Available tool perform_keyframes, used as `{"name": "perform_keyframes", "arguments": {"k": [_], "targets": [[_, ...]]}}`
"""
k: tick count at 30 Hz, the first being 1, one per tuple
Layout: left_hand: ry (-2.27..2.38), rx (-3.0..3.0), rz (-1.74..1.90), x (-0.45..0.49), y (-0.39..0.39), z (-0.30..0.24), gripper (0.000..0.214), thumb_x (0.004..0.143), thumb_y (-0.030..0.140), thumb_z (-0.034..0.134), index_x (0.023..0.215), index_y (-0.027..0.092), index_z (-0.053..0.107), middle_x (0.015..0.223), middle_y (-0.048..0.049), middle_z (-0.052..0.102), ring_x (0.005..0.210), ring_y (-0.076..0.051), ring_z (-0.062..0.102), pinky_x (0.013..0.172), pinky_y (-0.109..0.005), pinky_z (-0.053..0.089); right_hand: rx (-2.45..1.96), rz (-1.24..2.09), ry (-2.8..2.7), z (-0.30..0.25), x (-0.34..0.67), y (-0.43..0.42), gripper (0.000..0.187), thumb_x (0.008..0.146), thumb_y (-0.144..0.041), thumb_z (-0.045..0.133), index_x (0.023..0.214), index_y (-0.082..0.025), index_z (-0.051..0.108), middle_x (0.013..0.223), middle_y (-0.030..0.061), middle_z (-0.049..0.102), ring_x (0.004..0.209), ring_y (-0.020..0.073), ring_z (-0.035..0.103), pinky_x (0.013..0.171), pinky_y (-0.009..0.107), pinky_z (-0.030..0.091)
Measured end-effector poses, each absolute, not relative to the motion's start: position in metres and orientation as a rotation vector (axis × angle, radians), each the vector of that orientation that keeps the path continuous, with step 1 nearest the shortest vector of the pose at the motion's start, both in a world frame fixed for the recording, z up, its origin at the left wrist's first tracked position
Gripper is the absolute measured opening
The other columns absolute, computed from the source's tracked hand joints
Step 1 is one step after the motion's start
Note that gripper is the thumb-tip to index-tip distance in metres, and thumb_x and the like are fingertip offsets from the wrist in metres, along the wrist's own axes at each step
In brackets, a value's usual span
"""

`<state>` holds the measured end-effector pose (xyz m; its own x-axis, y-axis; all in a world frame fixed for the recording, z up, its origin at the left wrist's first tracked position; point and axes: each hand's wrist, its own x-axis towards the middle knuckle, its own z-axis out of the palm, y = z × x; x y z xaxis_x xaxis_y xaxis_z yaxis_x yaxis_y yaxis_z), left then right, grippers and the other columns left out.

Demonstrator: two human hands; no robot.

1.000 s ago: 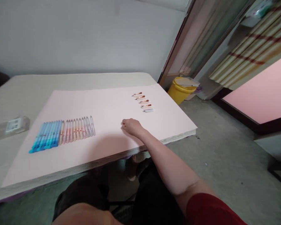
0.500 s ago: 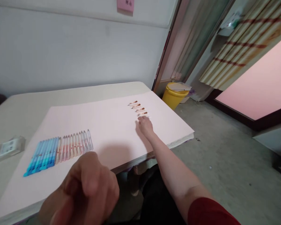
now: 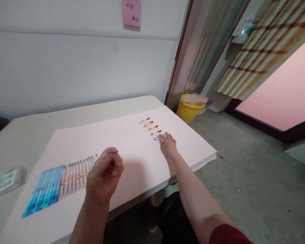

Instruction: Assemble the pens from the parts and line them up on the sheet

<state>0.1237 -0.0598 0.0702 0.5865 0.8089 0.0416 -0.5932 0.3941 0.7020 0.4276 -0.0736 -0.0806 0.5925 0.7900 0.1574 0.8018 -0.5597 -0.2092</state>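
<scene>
My right hand point(image 3: 168, 144) reaches over the white paper sheet point(image 3: 190, 142) with its fingers spread, touching the end of a white and bluish pen point(image 3: 156, 138). Beyond it, several pale pens with brown ends point(image 3: 153, 127) lie in a slanted, spaced row, tips to the left. My left hand point(image 3: 104, 173) hovers above the paper's front part, its fingers curled towards the thumb and nothing visible in them. It partly hides a row of clear, pinkish pens point(image 3: 73, 176). Side by side with those lie several blue pens point(image 3: 45, 186).
At the table's left point(image 3: 17, 135) lies a clear plastic packet with a white label point(image 3: 8, 181). A white wall point(image 3: 78, 71) with a pink note point(image 3: 132, 13) stands behind. On the floor beyond the right corner is a yellow bucket point(image 3: 189, 110).
My left hand has moved up and away from the camera, over the pinkish pens. My right hand has shifted slightly nearer, its fingers spreading, and the bluish pen now shows below the row.
</scene>
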Motion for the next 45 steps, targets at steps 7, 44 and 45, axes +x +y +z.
{"name": "perform_keyframes", "arguments": {"k": [7, 44, 45], "targets": [[0.759, 0.585, 0.866, 0.133, -0.038, 0.009, 0.019, 0.068, 0.018, 0.07, 0.084, 0.012, 0.063, 0.07, -0.002, 0.059, 0.052, -0.005, 0.048, 0.045, -0.015, 0.038, -2.65, -0.027, -1.251, -0.088, 0.429, -0.063, 0.046, 0.089, -0.026, 0.039, 0.134, -0.037, 0.039, 0.148, 0.0051, 0.026, 0.132, 0.0271, 0.025, 0.099, 0.044, 0.027], [1.218, 0.105, 0.832, 0.129, -0.05, -0.029, 0.011, 0.075, 0.006, 0.051, 0.076, 0.016, 0.056, 0.09, -0.0058, 0.063, 0.08, -0.013, 0.059, 0.063, -0.022, 0.043, -2.155, 0.027, -2.247, -0.054, 0.262, -0.052, 0.019, 0.086, -0.02, 0.047, 0.1, -0.018, 0.058, 0.102, 0.0099, 0.057, 0.092, 0.0225, 0.05, 0.074, 0.033, 0.035], [1.211, 0.113, 0.833, 0.129, -0.05, -0.03, 0.013, 0.075, 0.006, 0.051, 0.078, 0.017, 0.057, 0.092, -0.006, 0.063, 0.081, -0.013, 0.059, 0.064, -0.022, 0.043, -2.171, 0.042, -2.245, -0.053, 0.262, -0.053, 0.019, 0.086, -0.019, 0.046, 0.101, -0.017, 0.058, 0.101, 0.0101, 0.058, 0.092, 0.0223, 0.05, 0.074, 0.033, 0.035]]}}
